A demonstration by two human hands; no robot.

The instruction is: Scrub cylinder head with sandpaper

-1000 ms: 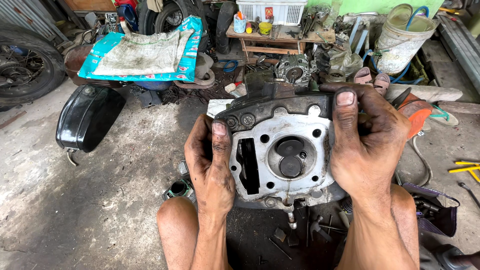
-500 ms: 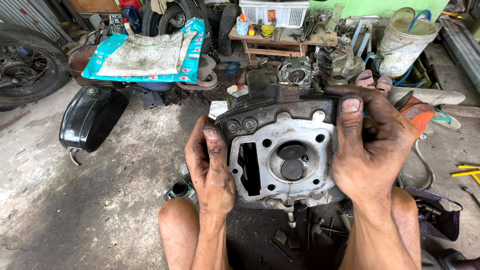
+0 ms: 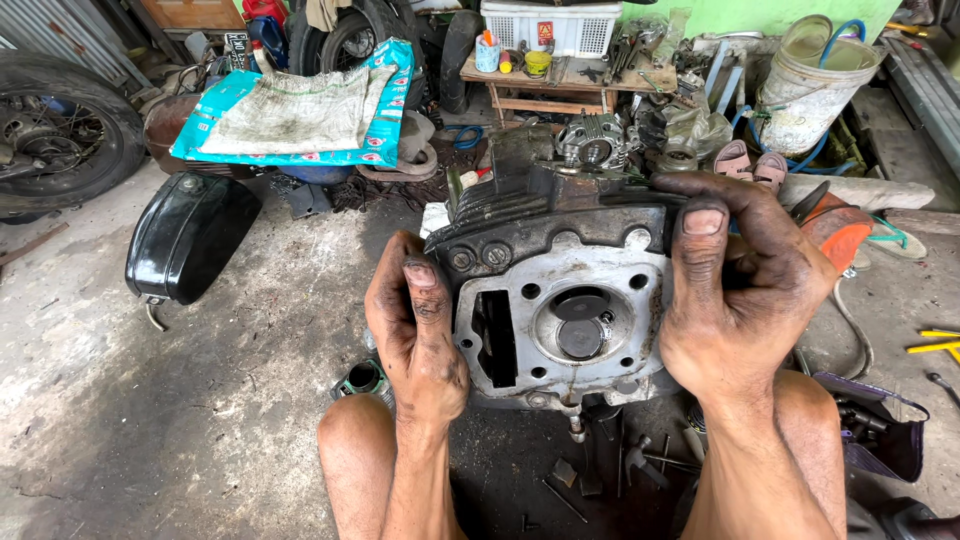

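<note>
While the left hand (image 3: 418, 325) and right hand (image 3: 735, 290) clasp the greasy cylinder head (image 3: 560, 300) with fingers wrapped round its edges, it may slip onto the concrete floor (image 3: 200, 400).

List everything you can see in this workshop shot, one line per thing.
cylinder head: one, grey metal with dark finned top, held up at centre between both hands
fuel tank: one, black, on the concrete floor at left
tyre: one, black, far left
sack: one, blue and white, stained, upper left
wooden table: one, brown, top centre, with small containers on it
crate: one, white, on the table
bucket: one, dirty white, upper right
yellow tools: a few, right edge of floor
left hand: grimy, gripping the cylinder head's left side
right hand: grimy, gripping its right side
</note>
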